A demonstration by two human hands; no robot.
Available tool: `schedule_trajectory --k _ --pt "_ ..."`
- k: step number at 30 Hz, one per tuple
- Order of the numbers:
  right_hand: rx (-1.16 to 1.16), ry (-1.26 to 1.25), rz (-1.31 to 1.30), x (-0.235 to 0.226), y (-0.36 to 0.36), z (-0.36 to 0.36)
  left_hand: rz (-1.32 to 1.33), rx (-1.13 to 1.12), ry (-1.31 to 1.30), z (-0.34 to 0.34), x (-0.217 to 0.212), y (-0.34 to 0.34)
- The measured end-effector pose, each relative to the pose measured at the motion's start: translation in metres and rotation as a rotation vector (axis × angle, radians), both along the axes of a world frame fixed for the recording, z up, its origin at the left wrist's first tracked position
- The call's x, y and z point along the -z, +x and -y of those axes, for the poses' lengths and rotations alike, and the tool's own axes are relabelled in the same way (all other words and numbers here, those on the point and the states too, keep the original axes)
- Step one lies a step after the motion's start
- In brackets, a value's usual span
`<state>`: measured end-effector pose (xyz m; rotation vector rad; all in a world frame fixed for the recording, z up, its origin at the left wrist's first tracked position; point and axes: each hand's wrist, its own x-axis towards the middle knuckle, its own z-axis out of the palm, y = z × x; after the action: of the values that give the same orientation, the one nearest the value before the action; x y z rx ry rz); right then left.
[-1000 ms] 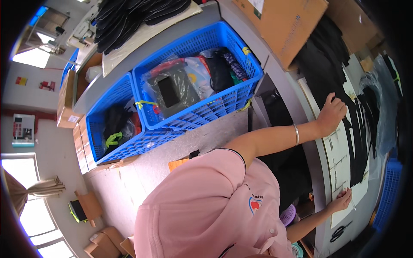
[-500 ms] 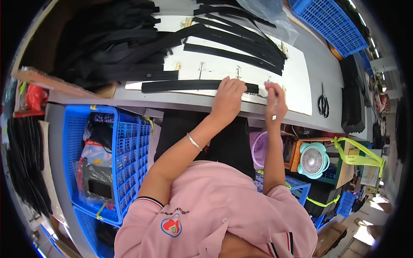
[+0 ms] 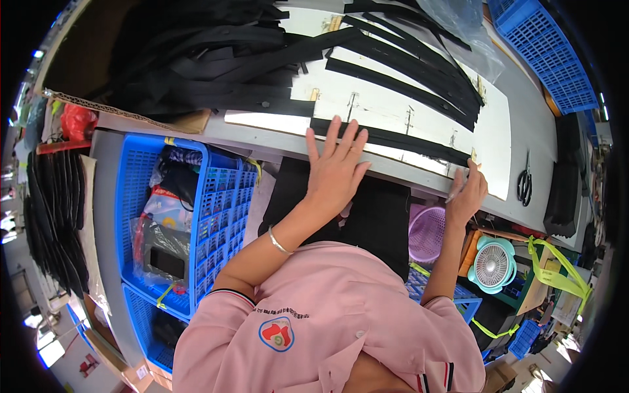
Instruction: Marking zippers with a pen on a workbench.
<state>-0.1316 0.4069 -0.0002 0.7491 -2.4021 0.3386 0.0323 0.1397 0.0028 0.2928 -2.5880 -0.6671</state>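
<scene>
"While you're logging: where's the black strip [image 3: 409,141], and what are the hands doing?"

"Strip lies lengthwise on the white board [image 3: 490,160], along the near edge of the surface [image 3: 538,124]. Hands apart, one per end. Left hand [image 3: 335,167]: fingers spread, laid over the strip's left end, nothing gripped. Right hand [image 3: 468,193]: fingertips at the right end, thumb out toward the near edge. Can't tell if it pinches."

"Other strips?"

"Yes. Loose strips [image 3: 409,88] fan across the board, farther from the near edge. Big dark heap [image 3: 203,69] on the surface's left part, ends reaching onto the board."

"Rest, quick."

"Scissors [image 3: 525,183] near the near right corner, beside the board, handles toward the near edge. Black stack [image 3: 565,180] at the right edge. Clear plastic bag [image 3: 468,29] toward the far edge. Blue basket [image 3: 550,56] by the far right corner."
</scene>
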Motion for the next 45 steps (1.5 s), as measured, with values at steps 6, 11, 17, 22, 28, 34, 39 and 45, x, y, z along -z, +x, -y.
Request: schedule_trajectory --k 6,11,17,22,28,34,39,45 --pt "0.037 0.029 -0.022 -0.001 0.003 0.009 0.004 -0.001 -0.007 0.026 0.000 0.001" --pt "0.076 0.008 -0.001 -0.001 0.004 0.012 -0.022 0.009 -0.058 0.044 -0.004 -0.014" --pt "0.067 0.017 0.026 -0.005 0.005 0.005 0.019 -0.035 -0.030 0.048 -0.003 -0.008" --pt "0.025 -0.108 0.020 -0.022 0.004 0.032 -0.009 -0.082 -0.081 0.051 0.002 -0.006" --pt "-0.283 -0.675 0.771 -0.057 0.028 0.138 0.011 -0.114 -0.141 0.051 0.002 -0.005" --pt "-0.453 -0.686 0.931 -0.039 0.025 0.206 0.007 -0.112 -0.111 0.048 -0.001 -0.009" --pt "-0.414 -0.529 0.917 -0.027 0.021 0.213 -0.009 -0.123 -0.091 0.048 0.001 -0.007" --pt "-0.458 -0.481 0.856 -0.021 0.020 0.215 -0.018 -0.121 -0.093 0.049 0.001 -0.007"
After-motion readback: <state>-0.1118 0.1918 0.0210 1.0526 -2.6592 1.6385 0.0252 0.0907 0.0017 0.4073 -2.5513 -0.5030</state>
